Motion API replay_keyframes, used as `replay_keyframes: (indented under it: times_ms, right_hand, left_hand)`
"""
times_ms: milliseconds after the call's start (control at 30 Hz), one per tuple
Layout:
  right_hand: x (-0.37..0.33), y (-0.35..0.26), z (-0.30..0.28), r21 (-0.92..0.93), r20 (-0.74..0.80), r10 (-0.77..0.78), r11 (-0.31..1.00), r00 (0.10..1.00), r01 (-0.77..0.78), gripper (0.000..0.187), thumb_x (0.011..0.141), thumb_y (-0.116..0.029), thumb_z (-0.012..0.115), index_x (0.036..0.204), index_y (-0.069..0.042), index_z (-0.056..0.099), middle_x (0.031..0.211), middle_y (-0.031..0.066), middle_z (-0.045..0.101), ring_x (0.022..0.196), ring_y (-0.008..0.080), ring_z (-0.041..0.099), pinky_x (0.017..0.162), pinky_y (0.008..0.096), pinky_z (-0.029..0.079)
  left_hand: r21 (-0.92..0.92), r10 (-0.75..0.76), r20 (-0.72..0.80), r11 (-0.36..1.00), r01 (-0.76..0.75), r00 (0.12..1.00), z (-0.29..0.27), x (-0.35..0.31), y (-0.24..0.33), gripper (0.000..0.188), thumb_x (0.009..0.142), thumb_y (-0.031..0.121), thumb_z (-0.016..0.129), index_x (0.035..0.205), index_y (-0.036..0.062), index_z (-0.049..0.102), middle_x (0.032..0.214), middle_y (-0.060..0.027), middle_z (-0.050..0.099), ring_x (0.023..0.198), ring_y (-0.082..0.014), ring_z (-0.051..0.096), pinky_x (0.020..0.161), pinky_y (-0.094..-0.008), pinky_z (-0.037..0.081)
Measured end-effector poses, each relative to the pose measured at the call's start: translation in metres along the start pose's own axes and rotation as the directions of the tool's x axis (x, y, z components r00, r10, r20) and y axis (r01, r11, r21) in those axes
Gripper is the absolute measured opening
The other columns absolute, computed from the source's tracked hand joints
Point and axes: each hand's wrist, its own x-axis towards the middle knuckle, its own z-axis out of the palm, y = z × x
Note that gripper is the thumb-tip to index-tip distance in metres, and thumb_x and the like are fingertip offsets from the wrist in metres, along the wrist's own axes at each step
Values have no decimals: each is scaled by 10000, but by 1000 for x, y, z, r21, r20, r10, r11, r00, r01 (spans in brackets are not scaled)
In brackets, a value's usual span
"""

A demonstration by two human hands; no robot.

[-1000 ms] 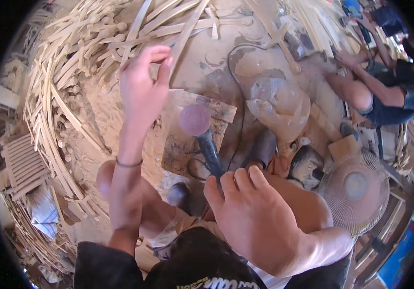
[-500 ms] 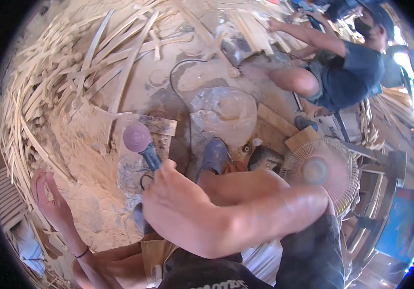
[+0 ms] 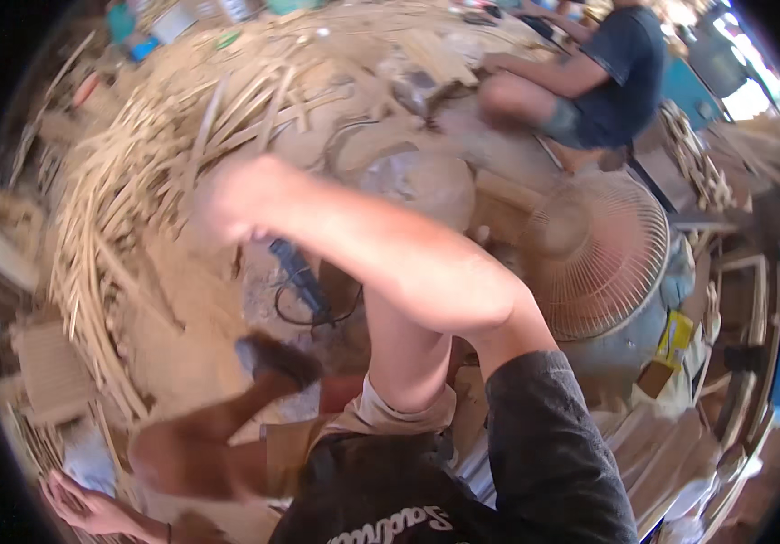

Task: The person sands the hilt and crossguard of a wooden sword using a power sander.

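My right arm reaches across to the left, and the right hand [image 3: 236, 207], smeared by motion, is just above a blue corded power tool [image 3: 299, 276]. The hand covers the tool's upper end, so I cannot tell whether it touches the tool or how the fingers are set. A dark cord [image 3: 292, 319] loops beside the tool's lower end. Low at the left edge, my left hand [image 3: 77, 503] is apart from the tool, with loosely bent fingers and nothing seen in it.
Long thin wood strips [image 3: 104, 263] are piled at the left over sawdust-covered ground [image 3: 159, 335]. A round caged fan [image 3: 603, 258] stands to my right. At the back right a co-worker [image 3: 617, 82] in dark clothing sits low. A yellow box [image 3: 674, 340] lies beyond the fan.
My right hand has moved up and left, across the tool's round pink head, which is now hidden. My left hand has dropped lower. The whole view has shifted.
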Motion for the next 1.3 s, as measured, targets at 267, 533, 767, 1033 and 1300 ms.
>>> replay_keyframes:
  times_ms: [267, 533, 767, 1033, 1300]
  right_hand:
    - [17, 27, -26, 218, 280, -40, 976, 959, -23, 465, 1047, -403, 680, 710, -84, 651, 591, 29, 626, 584, 154, 609, 612, 392, 499]
    - [24, 41, 2, 489, 367, -141, 870, 919, -61, 238, 997, -211, 792, 1088, -23, 678, 932, 21, 655, 810, 129, 644, 720, 306, 542]
    - [10, 215, 36, 570, 495, 68, 727, 866, -383, 129, 1053, -155, 681, 1113, -60, 617, 952, -15, 563, 858, 81, 571, 687, 233, 479]
    - [-39, 150, 86, 192, 581, 473, 710, 662, -677, 208, 1055, -244, 688, 1144, -63, 636, 953, 45, 660, 841, 151, 665, 682, 279, 541]
    - [-82, 150, 68, 133, 575, 555, 661, 600, -739, 295, 1057, -332, 696, 1175, -65, 654, 954, 105, 756, 825, 221, 759, 677, 325, 602]
  left_hand:
    - [94, -312, 320, 950, 297, 895, -79, -109, -70, 257, 845, 70, 731, 1095, 96, 783, 1082, -139, 773, 1056, -361, 701, 986, -448, 518]
    - [823, -767, 433, 121, 555, -474, -231, -550, -149, 739, 847, 490, 796, 1403, 16, 685, 1588, -304, 528, 1562, -527, 351, 1299, -585, 267]
    - [922, -614, 208, -136, 361, -762, -279, -640, -190, 710, 878, 376, 694, 1483, 8, 635, 1655, -279, 470, 1602, -432, 339, 1307, -502, 311]
    - [924, -821, -41, -248, 290, -570, -314, -636, -258, 893, 961, 341, 684, 1715, 89, 278, 1788, -170, 272, 1647, -362, 278, 1319, -621, 255]
    - [974, -800, 0, -136, 181, -600, -275, -630, -279, 842, 891, 303, 793, 1638, 128, 444, 1709, -117, 437, 1603, -355, 365, 1298, -600, 305]
